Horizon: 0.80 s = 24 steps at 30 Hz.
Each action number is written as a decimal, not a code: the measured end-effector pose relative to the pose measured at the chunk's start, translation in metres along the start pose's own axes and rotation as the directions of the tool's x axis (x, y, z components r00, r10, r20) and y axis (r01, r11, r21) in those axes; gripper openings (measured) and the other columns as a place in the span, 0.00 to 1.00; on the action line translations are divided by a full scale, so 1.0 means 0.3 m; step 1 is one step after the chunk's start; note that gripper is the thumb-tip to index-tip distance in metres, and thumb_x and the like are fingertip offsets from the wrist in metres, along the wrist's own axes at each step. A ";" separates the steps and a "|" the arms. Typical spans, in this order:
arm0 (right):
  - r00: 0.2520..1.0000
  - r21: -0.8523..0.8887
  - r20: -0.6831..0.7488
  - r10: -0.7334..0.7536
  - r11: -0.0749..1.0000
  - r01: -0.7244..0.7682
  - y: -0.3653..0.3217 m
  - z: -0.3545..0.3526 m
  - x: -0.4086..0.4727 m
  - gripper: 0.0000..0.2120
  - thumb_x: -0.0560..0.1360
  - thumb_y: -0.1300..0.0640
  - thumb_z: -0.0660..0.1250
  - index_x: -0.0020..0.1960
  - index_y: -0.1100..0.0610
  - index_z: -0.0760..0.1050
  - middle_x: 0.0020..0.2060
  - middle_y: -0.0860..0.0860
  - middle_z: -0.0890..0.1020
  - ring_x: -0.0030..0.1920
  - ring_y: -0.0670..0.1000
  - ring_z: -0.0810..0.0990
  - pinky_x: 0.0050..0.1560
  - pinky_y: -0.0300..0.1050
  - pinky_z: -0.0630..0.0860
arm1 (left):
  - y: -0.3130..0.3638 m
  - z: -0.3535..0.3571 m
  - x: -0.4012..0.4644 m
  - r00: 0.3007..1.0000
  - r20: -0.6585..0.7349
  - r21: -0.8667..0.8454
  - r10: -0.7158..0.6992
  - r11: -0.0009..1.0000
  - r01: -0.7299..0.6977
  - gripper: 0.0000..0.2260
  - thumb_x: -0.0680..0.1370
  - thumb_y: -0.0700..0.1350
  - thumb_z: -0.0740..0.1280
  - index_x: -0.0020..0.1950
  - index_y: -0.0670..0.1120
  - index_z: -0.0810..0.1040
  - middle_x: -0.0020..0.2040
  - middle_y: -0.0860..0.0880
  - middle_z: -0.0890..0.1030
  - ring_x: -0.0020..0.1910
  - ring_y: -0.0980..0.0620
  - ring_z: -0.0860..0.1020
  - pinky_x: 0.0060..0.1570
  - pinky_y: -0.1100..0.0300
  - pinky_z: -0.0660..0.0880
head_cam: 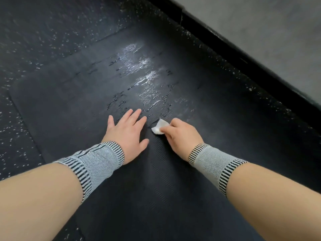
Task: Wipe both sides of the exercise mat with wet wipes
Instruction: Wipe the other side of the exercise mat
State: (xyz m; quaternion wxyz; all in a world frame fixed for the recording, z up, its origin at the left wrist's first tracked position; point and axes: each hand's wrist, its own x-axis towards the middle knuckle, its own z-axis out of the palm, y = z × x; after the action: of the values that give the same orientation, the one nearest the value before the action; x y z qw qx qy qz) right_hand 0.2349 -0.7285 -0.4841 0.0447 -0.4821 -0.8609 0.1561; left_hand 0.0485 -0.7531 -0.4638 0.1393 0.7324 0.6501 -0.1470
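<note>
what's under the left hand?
The left hand lies flat, fingers straight, on the black exercise mat, nothing visible between. The patch under the palm is covered, so wet or dry there is unknowable. The wet wipe is in the right hand.

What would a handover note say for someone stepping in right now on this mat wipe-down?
Left hand: flat on the exercise mat, fingers spread, holding nothing.
Right hand: pinches a folded white wet wipe against the mat just right of the left hand.
Mat lies unrolled on the speckled floor, beside a black baseboard.
Done: wet, shiny streaks run up the middle beyond the hands.
Left: the near part and both edges look dry; the underside is hidden, so assume it needs wiping after flipping.
</note>
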 end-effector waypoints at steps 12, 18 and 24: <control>0.986 -0.002 -0.165 0.033 0.999 -0.033 0.235 -0.049 0.043 0.07 0.69 0.64 0.71 0.47 0.58 0.83 0.43 0.57 0.81 0.41 0.61 0.80 0.42 0.49 0.77 | 0.172 -0.111 0.242 0.991 0.126 0.004 0.048 0.999 -0.049 0.45 0.73 0.71 0.62 0.80 0.52 0.45 0.81 0.52 0.43 0.79 0.50 0.45 0.73 0.33 0.50; 0.823 0.041 -0.301 0.481 0.869 -0.493 0.451 -0.118 0.174 0.13 0.77 0.58 0.61 0.58 0.55 0.79 0.57 0.54 0.76 0.56 0.57 0.75 0.57 0.47 0.72 | 0.220 -0.143 0.274 0.980 0.196 0.132 0.017 0.990 -0.043 0.48 0.71 0.71 0.64 0.80 0.48 0.48 0.81 0.47 0.48 0.79 0.46 0.52 0.73 0.34 0.54; 0.969 -0.026 -0.215 0.124 0.991 -0.133 0.394 -0.101 0.136 0.11 0.75 0.59 0.64 0.55 0.58 0.81 0.53 0.57 0.79 0.53 0.61 0.77 0.53 0.51 0.74 | 0.222 -0.185 0.286 0.965 0.260 0.218 0.026 0.972 -0.085 0.47 0.71 0.72 0.63 0.80 0.47 0.52 0.80 0.47 0.52 0.77 0.45 0.59 0.71 0.34 0.56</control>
State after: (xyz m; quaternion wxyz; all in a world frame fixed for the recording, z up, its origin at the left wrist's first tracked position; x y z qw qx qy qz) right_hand 0.3165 -0.6297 -0.4952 0.1164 -0.5515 -0.8212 0.0888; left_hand 0.1262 -0.6609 -0.4459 0.1412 0.7365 0.5847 -0.3096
